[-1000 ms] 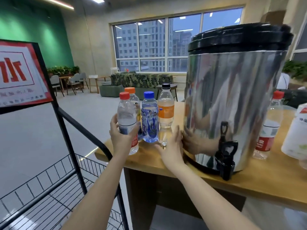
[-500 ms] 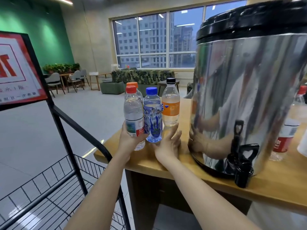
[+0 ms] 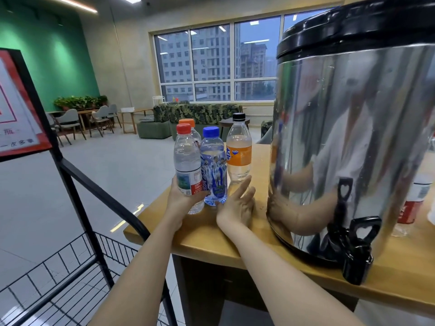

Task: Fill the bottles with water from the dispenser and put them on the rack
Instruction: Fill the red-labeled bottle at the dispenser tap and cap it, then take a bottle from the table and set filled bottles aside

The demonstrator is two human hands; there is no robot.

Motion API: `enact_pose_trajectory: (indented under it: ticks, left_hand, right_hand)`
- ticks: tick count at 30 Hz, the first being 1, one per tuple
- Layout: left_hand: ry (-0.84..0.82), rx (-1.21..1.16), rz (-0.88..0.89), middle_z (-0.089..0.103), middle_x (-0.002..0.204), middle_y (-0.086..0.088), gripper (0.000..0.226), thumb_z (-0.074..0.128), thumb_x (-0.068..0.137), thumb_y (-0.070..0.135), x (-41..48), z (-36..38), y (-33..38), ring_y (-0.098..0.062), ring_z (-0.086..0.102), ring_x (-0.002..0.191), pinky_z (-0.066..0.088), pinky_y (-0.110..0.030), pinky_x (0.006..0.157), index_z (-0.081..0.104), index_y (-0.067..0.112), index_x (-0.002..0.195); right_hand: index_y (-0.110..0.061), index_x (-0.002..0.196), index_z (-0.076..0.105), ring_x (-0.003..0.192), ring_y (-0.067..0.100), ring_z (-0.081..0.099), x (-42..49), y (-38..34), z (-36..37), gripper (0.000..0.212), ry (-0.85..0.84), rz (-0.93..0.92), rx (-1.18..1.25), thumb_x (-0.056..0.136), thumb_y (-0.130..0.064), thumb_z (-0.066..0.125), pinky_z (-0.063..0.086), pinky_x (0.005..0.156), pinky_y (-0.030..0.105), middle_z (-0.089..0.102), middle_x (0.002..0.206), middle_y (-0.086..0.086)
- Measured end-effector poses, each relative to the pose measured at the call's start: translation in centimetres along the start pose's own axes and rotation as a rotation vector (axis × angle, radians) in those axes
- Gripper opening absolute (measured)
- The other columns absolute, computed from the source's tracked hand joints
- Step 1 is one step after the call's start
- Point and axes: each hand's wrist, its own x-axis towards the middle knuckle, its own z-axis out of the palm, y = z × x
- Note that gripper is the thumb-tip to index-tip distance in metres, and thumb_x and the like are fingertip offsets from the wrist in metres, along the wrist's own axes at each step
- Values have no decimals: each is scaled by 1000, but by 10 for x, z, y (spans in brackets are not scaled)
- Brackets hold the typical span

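Left to right: rack [image 3: 77, 196], beside the table [image 3: 207, 238]. My left hand [image 3: 182, 200] grips the red-capped bottle [image 3: 187, 161] at its label, over the table's near corner. My right hand [image 3: 236, 208], fingers spread, holds nothing. Then the dispenser [image 3: 353, 128]. Step, I judge: taking a bottle. Next: uncap it and bring it under the tap [image 3: 356, 264].

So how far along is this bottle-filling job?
Barely started, it seems. Done: nothing visible, the rack shows no bottles where visible. In hand: the left hand grips the red-capped bottle, its cap on; the right hand is open beside the blue-capped bottle. Left: filling at the dispenser tap, then racking every bottle.
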Motion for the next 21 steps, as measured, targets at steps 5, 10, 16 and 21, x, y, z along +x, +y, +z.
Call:
enact_pose_trajectory:
  ticks: [5, 10, 16, 21]
  left_hand:
    - [16, -2, 7, 61, 126, 2, 97, 94, 59, 20, 10, 2, -5, -17, 59, 115, 51, -28, 86, 38, 25, 138]
    - [62, 57, 16, 42, 147, 0, 130, 97, 52, 29, 1, 2, -4, -20, 45, 132, 44, -46, 106, 13, 33, 152]
    - [274, 164, 24, 28, 156, -5, 111, 90, 66, 30, -58, 18, 20, -24, 29, 143, 32, -45, 113, 21, 22, 152]
    - [276, 98, 148, 59, 114, 6, 31, 70, 88, 15, -152, 45, 42, -18, 56, 113, 46, -35, 97, 59, 19, 117]
  right_hand:
    - [-14, 141, -38, 147, 35, 10, 8, -3, 5, 119, 21, 8, -31, 89, -36, 66, 20, 119, 40, -7, 159, 21]
    - [-19, 142, -38, 149, 34, -4, 1, 0, 0, 118, -31, 12, 40, 89, -34, 67, 13, 121, 42, -17, 160, 17]
    - [-20, 152, -19, 150, 23, 1, -61, 14, -39, 94, -133, -253, 52, 96, -28, 57, 19, 118, 38, -13, 162, 5]
    - [-27, 155, 7, 146, 8, 20, -128, 47, -97, 77, -89, -529, 204, 96, -15, 55, 30, 115, 29, 16, 160, -8]
